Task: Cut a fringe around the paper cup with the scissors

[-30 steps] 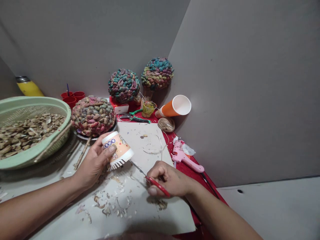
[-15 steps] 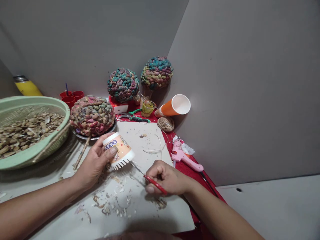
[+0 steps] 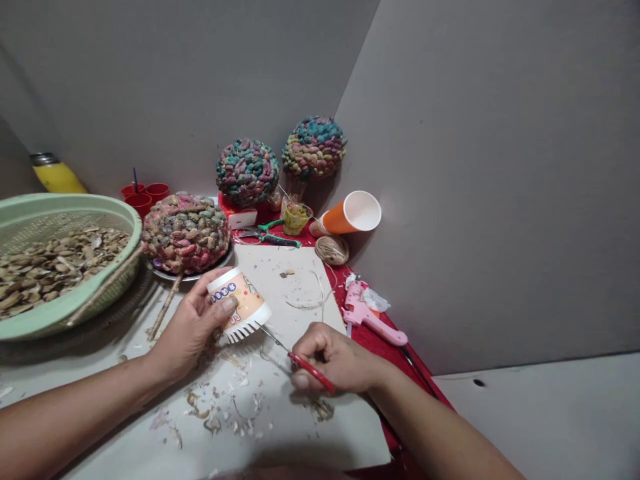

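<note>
My left hand (image 3: 193, 320) is closed around a printed paper cup (image 3: 249, 301), tilted with its lower edge toward me. Part of that edge is cut into a fringe of narrow white strips. My right hand (image 3: 325, 360) grips red-handled scissors (image 3: 311, 371), whose blades meet the cup's lower edge at the right end of the fringe. Beyond my left hand, a ball covered in dyed nutshell-like pieces (image 3: 187, 233) rests on a metal dish, with a stick (image 3: 165, 307) jutting from it toward me.
A green basket (image 3: 117, 207) of shells stands at the left. Behind are two colored balls (image 3: 247, 172), green-handled pliers (image 3: 280, 239), an orange cup (image 3: 337, 219) and a twine roll (image 3: 332, 250). A pink glue gun (image 3: 373, 317) lies at right. Scraps litter the white board (image 3: 345, 427).
The cup has turned slightly in my left hand. The scissors stay at its edge, with my right hand barely moved. The whole view has shifted a little.
</note>
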### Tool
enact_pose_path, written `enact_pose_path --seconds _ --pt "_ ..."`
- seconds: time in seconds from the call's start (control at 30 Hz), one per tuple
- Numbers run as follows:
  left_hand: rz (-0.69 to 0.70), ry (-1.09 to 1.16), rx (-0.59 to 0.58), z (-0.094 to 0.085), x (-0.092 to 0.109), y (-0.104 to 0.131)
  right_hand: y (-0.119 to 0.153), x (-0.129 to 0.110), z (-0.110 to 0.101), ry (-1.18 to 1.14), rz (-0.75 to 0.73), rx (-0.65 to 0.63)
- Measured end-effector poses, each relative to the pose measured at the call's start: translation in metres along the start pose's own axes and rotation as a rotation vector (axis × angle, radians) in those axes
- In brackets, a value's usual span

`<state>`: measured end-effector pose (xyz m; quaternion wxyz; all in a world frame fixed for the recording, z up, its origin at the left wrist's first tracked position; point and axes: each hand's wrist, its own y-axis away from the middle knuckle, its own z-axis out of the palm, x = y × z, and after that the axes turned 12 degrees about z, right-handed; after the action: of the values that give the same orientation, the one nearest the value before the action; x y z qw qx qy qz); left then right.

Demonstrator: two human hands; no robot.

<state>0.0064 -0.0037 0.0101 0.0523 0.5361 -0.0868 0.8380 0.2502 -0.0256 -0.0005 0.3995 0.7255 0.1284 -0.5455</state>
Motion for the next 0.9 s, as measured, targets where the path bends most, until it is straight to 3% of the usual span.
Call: enact_pose_path --seconds 0.37,0.9 --pt "0.030 0.020 0.038 0.0053 0.0049 0.0009 0.0013 -0.0046 0.0018 0.007 -0.011 0.007" --pt "0.022 0.046 -0.002 0.0025 0.0036 -0.0002 0.0006 0.0011 0.0002 -0.028 -0.045 0.025"
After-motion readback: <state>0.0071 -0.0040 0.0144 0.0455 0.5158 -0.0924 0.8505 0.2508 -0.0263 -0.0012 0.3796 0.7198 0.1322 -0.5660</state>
